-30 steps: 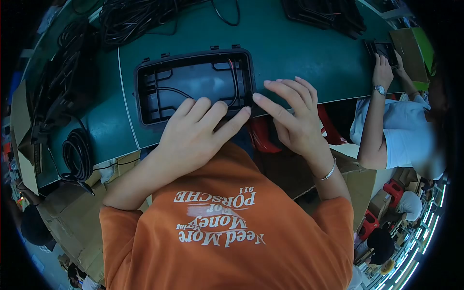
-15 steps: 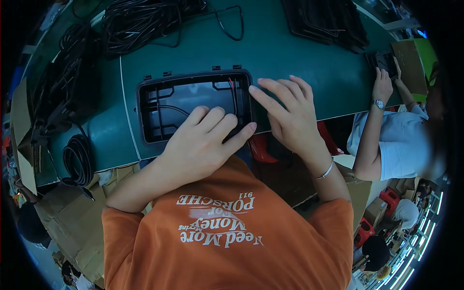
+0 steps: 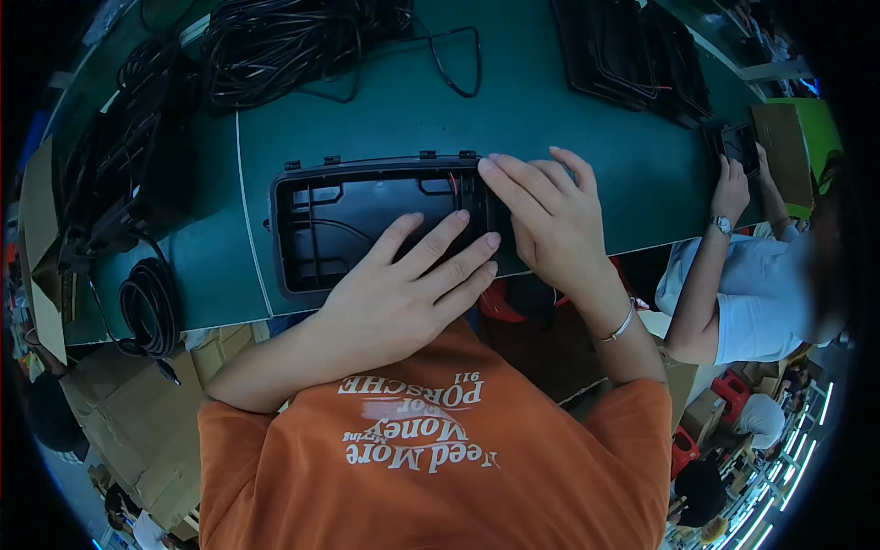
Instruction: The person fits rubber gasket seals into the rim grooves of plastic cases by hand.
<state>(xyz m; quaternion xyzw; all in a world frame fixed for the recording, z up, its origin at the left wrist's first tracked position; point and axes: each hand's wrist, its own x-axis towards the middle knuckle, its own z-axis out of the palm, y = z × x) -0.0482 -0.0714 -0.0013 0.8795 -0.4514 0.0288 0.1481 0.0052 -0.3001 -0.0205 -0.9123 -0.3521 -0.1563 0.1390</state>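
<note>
A black plastic box lies on the green table, hinge tabs on its far edge and its hollow side facing up. Inside it runs a thin black cable, and wires with a red strand show near the right end. My left hand reaches over the near right part of the box, fingers spread, fingertips by the right end; its thumb is hidden. At the right end wall is my right hand, fingers extended and apart, index fingertip at the far right corner. Neither hand is closed round anything.
Bundled black cables lie at the far left, beside a stack of black parts. A coiled cable hangs over the near left edge. More black cases sit at the back right. A co-worker's hands hold a dark case farther right.
My left hand's fingers have gone from curled to stretched and spread, shifting slightly right. The view has shifted, so the box and table appear slightly lower and farther right.
</note>
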